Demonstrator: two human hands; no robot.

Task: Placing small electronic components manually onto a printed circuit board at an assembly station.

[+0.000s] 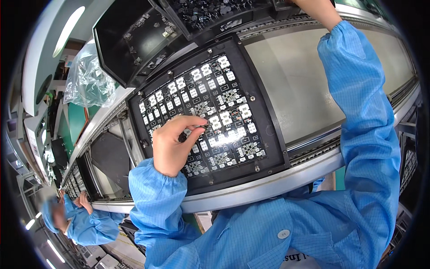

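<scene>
My left hand (172,143) is over the middle of a panel of circuit boards (201,85), which carries rows of white connectors. Thumb and forefinger are pinched together, with a small dark round electronic component (204,126) at their tips. Whether that part touches the board, I cannot tell. The panel lies in a black carrier tray (264,121) with metal studs around its rim. My right arm reaches far forward, and my right hand (317,10) is cut off by the upper edge beside the parts bins; its fingers do not show.
A black bin (134,40) with a few small metal parts stands beyond the tray. Next to it, another bin (204,22) holds many dark components. The tray rests on a conveyor with a metal rail (268,193). Clear plastic bag (89,78) at left; a co-worker (89,224) farther down.
</scene>
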